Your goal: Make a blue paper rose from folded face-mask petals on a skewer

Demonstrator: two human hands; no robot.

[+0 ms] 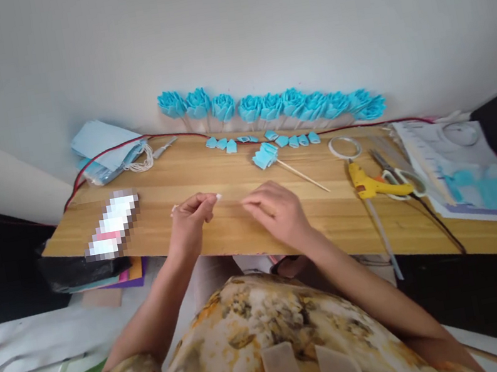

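Fingers of the left hand [190, 221] are pinched shut on a small white strip [218, 196], too small to say whether it is tape or paper; one end pokes out toward the middle of the frame. That grip sits just above the near edge of the wooden tabletop [208, 173]. The right hand [276, 210] is close beside it, fingertips drawn together and aimed at the strip, but I cannot tell whether its grip has hold of anything.

Just beyond the hands, a part-built blue paper flower [265, 156] lies on its wooden stick [307, 177], with loose folded blue petals [291, 139] scattered behind it. Farther back, a row of finished blue paper roses [271, 106] leans against the wall.

By my reckoning a good many roses are done, one is only begun, and the loose petals are unused.

To the right lie a roll of tape [344, 146], a yellow glue gun [372, 185] and scissors [400, 176]. Sheets of blue paper [103, 145] are stacked at the upper left.
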